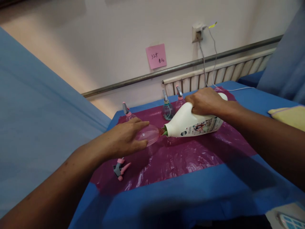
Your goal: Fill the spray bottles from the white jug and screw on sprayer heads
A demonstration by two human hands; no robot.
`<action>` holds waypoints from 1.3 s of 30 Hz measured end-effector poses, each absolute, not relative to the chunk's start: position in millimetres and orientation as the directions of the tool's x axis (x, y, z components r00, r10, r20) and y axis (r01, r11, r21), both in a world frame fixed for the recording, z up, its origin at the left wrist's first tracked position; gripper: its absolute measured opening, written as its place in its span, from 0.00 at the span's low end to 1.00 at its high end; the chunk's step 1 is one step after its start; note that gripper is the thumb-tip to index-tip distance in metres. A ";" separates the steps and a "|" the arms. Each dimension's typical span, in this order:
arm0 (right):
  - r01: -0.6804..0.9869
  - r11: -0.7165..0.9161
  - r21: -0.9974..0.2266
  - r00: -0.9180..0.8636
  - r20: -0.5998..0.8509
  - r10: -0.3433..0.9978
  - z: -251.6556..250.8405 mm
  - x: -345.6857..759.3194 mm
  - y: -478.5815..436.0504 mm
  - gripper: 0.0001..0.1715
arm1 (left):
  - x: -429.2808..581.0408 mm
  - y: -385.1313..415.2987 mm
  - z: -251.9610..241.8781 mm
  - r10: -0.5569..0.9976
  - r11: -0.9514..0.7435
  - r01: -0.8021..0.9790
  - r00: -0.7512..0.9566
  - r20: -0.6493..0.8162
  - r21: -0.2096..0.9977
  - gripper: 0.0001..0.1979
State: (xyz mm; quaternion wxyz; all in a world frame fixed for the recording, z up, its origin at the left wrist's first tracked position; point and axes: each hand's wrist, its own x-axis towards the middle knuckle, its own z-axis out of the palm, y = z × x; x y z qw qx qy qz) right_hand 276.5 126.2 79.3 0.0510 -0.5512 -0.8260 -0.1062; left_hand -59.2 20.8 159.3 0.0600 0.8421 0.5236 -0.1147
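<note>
My right hand (205, 101) grips the handle of a large white jug (190, 124), which is tipped sideways with its green spout to the left. The spout meets the open neck of a clear pink bottle (149, 134). My left hand (124, 138) wraps round that bottle and holds it tilted just above a magenta plastic sheet (181, 159). A grey and pink spray head (119, 169) lies loose on the sheet just in front of my left hand.
Three small spray bottles stand at the back of the sheet: one pink (127, 113), one blue-green (167, 108), one pink (179, 98). Blue cloth (166, 197) covers the table. A yellow cloth (289, 116) lies at the right, a radiator behind.
</note>
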 end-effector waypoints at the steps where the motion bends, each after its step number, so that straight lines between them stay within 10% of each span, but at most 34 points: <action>1: 0.921 0.372 0.115 -0.389 0.202 0.899 79.2 276.6 126.2 0.23 | -59.0 21.0 159.5 0.870 -0.441 0.897 0.422 -0.256 -0.020 0.39; 39: 0.906 0.409 0.107 -0.423 0.201 0.884 77.4 274.1 127.5 0.20 | -40.1 27.3 172.3 0.857 -0.452 0.888 0.404 -0.319 -0.089 0.30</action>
